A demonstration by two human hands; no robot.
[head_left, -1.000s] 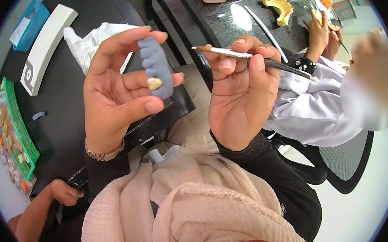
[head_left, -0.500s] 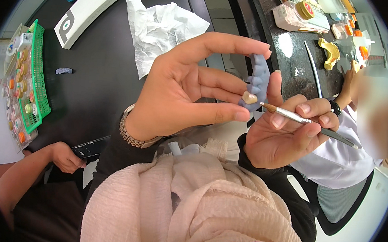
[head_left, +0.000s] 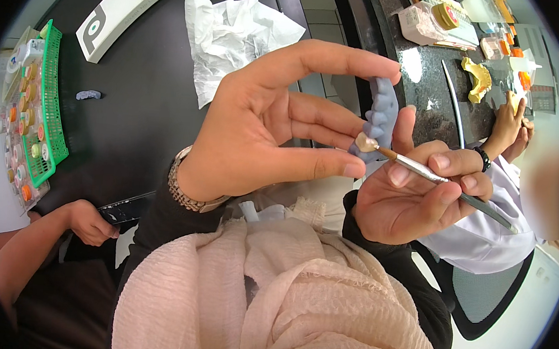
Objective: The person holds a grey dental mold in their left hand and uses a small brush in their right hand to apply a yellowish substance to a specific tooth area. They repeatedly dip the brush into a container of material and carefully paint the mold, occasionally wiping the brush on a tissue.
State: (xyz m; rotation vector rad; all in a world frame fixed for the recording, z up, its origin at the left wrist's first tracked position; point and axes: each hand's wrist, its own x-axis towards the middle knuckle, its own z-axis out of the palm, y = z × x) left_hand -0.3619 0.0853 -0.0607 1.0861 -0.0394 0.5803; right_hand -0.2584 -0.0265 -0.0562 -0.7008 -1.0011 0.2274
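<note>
Between the thumb and fingers of my left hand (head_left: 257, 121) a blue-grey dental model (head_left: 383, 110) is held upright over the gap by the tables. One cream-coloured tooth crown (head_left: 365, 142) sits near its lower end. My right hand (head_left: 414, 190) grips a thin brush (head_left: 422, 169) with a silver ferrule and dark handle, fingers wrapped about it. The brush's brown tip touches the crown or lies right against it. Part of the model is hidden behind my left fingers.
Crumpled white paper (head_left: 237, 38) lies on the black table beyond my left hand, near a long white box (head_left: 125, 14). At left are a green basket (head_left: 53, 113) with several jars and a small blue-grey piece (head_left: 88, 95). A yellow dental model (head_left: 476, 80) lies on the right counter. Co-workers sit on both sides.
The brush tip has come from just beside the crown onto it. My left hand and the model have shifted slightly right. At right, the co-worker's hands have come closer together.
</note>
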